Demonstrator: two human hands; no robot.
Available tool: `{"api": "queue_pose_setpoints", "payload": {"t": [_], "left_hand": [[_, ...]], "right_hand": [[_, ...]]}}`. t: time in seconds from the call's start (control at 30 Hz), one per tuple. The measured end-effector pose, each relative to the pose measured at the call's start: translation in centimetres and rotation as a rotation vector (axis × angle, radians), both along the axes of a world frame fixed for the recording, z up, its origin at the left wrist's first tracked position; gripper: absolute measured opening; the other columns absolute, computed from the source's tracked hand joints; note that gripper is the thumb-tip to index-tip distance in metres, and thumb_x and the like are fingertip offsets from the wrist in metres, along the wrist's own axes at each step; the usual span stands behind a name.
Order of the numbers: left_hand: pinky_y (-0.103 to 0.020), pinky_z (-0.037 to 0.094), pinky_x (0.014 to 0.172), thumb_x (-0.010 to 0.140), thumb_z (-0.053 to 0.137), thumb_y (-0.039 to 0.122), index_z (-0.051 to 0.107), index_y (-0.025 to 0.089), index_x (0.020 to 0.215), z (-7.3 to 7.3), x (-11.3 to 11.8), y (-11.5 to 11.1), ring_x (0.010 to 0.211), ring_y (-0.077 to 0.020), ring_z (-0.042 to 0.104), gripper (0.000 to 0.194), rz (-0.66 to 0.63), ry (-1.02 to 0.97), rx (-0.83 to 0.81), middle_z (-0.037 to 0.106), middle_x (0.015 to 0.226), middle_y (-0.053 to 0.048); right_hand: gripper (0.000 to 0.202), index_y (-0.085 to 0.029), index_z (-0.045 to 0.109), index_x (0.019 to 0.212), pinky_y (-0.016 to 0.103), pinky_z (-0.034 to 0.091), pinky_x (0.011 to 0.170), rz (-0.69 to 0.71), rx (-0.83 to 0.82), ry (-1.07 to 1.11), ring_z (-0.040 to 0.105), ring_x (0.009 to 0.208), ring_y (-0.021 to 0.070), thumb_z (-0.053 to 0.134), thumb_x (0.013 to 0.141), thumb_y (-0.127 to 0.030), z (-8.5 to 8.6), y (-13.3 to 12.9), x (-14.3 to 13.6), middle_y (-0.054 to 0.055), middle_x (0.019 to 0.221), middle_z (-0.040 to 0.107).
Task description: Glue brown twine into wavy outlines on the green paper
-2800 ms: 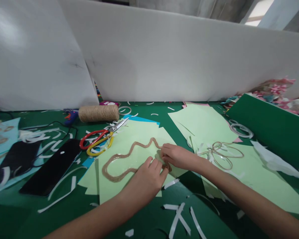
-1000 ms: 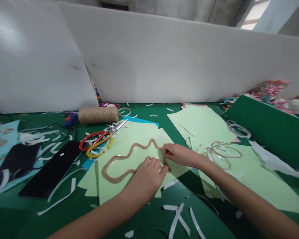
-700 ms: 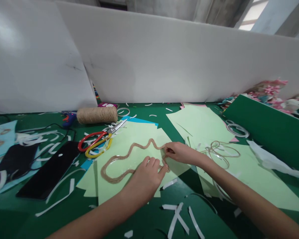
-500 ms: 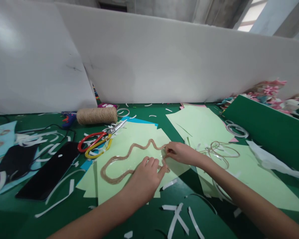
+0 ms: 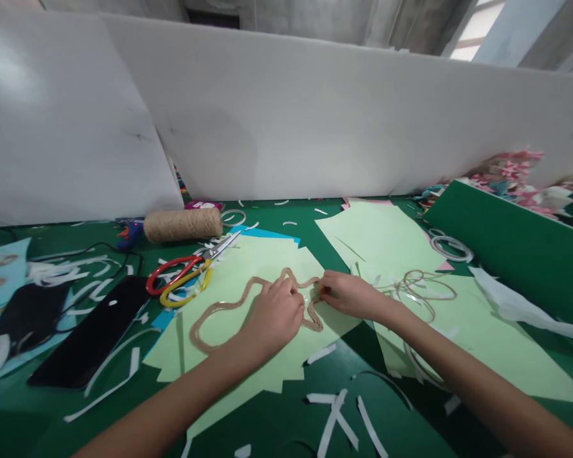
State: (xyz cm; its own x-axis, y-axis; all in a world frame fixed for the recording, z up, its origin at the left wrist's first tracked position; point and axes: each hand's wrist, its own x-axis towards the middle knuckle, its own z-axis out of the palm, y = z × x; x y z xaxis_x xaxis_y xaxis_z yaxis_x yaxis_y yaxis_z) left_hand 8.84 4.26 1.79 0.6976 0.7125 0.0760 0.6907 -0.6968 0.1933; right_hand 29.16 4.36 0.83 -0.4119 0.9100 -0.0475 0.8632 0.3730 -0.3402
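A wavy outline of brown jute twine (image 5: 206, 316) lies on a light green paper sheet (image 5: 248, 254) with several layers beneath. My right hand (image 5: 347, 294) is at the outline's right end, thumb and fingers pinched on the twine. A loose length of twine (image 5: 417, 280) trails in loops to the right of this hand. My left hand (image 5: 279, 310) rests over the middle of the outline, fingers curled down and close together beside the upper line. What its fingertips touch is hidden. The hand covers part of the lower line.
Scissors (image 5: 186, 273) with red and yellow handles and a twine spool (image 5: 184, 225) lie at the left, by a glue gun (image 5: 130, 233) and black phone (image 5: 93, 331). White strips (image 5: 333, 423) litter the front. A green board (image 5: 510, 248) stands at the right.
My left hand has moved up and slightly left across the outline, its fingers curling, and the lower right bend shows more. My right hand stays at the right end. The top paper sheet has turned slightly.
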Motion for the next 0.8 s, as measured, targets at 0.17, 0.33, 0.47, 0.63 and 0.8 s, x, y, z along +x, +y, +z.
{"api": "queue_pose_setpoints", "payload": {"t": [0.17,0.33,0.47,0.63,0.8], "left_hand": [[-0.040,0.040,0.081,0.090,0.047,0.026,0.060,0.015,0.096,-0.6,1.5,0.4,0.098,-0.0252,0.051,0.019,0.032,0.023,0.069,0.058,0.099,-0.009],[-0.038,0.039,0.080,0.091,0.046,0.023,0.059,0.015,0.097,-0.8,2.0,0.7,0.099,-0.0245,0.051,0.017,0.034,0.067,0.017,0.060,0.099,-0.009],[-0.038,0.039,0.082,0.091,0.045,0.026,0.059,0.018,0.097,-1.2,1.9,0.8,0.102,-0.0244,0.050,0.017,0.033,0.024,-0.010,0.060,0.102,-0.007],[-0.040,0.038,0.085,0.090,0.046,0.030,0.057,0.020,0.098,-1.7,1.8,0.7,0.107,-0.0250,0.047,0.017,0.043,-0.006,-0.021,0.059,0.103,-0.005],[-0.041,0.037,0.087,0.089,0.046,0.029,0.057,0.022,0.101,-1.9,1.8,0.7,0.110,-0.0256,0.046,0.018,0.066,-0.023,-0.032,0.059,0.105,-0.005]], "right_hand": [[0.010,-0.016,0.057,0.080,0.023,0.034,0.060,0.037,0.059,-0.007,0.052,0.072,0.0138,0.049,0.085,-0.012,-0.2,0.4,-0.2,0.004,0.083,0.056],[0.010,-0.016,0.057,0.081,0.023,0.036,0.064,0.056,0.064,0.008,0.053,0.077,0.0140,0.049,0.086,-0.012,-0.5,0.6,-0.2,0.004,0.083,0.057],[0.012,-0.016,0.058,0.081,0.023,0.035,0.064,0.060,0.071,0.015,0.053,0.078,0.0144,0.048,0.087,-0.012,-0.6,0.6,0.0,0.004,0.084,0.057],[0.012,-0.016,0.058,0.082,0.023,0.034,0.062,0.059,0.086,0.027,0.052,0.075,0.0136,0.049,0.087,-0.012,-0.8,0.4,0.0,0.003,0.083,0.056],[0.013,-0.017,0.058,0.083,0.023,0.035,0.063,0.027,0.108,0.070,0.051,0.075,0.0135,0.046,0.089,-0.012,-0.9,-0.1,0.1,0.003,0.083,0.054]]}}
